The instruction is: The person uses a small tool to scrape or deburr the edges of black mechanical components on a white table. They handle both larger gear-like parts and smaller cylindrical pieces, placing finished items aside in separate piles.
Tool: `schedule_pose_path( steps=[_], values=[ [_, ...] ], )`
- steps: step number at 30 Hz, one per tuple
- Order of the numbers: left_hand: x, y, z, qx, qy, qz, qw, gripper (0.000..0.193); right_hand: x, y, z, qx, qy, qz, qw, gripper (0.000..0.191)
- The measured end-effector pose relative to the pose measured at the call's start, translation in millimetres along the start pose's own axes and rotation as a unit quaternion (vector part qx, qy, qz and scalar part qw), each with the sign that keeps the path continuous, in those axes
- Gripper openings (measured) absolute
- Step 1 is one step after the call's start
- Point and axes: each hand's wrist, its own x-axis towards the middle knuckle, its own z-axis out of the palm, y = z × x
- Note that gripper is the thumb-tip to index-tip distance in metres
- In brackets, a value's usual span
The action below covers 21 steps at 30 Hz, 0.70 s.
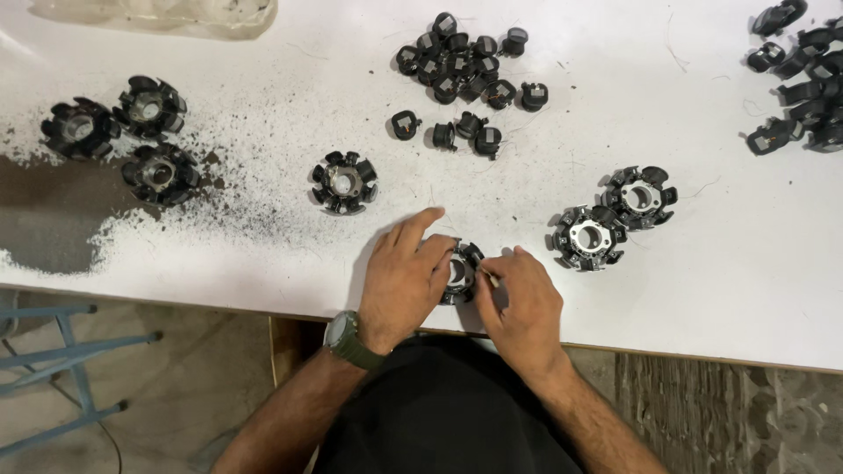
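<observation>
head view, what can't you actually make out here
- Stator ring, head view: mostly covered by the left hand and right hand.
- Thin piece at the right fingertips: too small to identify.
- Black coil parts: cut off by the right edge.
- Pale tray: cut off by the top edge.

Your left hand [402,281] covers the left half of the black ring-shaped part [463,270], so you cannot tell how its fingers grip it. Your right hand [524,303] hides the part's lower right edge, and whatever thin thing sits at its fingertips is too small to make out. The pile of small black pieces [803,75] runs off the right edge, and the pale object [176,17] on the desk [720,281] is cut off at the top.
</observation>
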Motion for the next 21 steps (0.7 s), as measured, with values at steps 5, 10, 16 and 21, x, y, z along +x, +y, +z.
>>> schedule_pose_path(
  steps=[5, 10, 16, 21],
  values=[
    [12, -5, -9, 0.027, -0.026, 0.041, 0.998, 0.011, 1, 5, 1, 0.005, -0.004, 0.008, 1.0, 0.024],
    [16, -9, -20, 0.031, -0.104, 0.144, 0.984, 0.017, 4, 9, 1, 0.002, -0.021, -0.006, 1.0, 0.027],
    [16, -3, -10, -0.064, -0.084, 0.045, 0.993, 0.02, 2, 10, 1, 0.01, -0.019, -0.005, 1.0, 0.028],
    [14, -5, -11, -0.109, -0.098, -0.016, 0.989, 0.02, -8, 8, 3, 0.018, -0.015, -0.029, 0.999, 0.028]
  ],
)
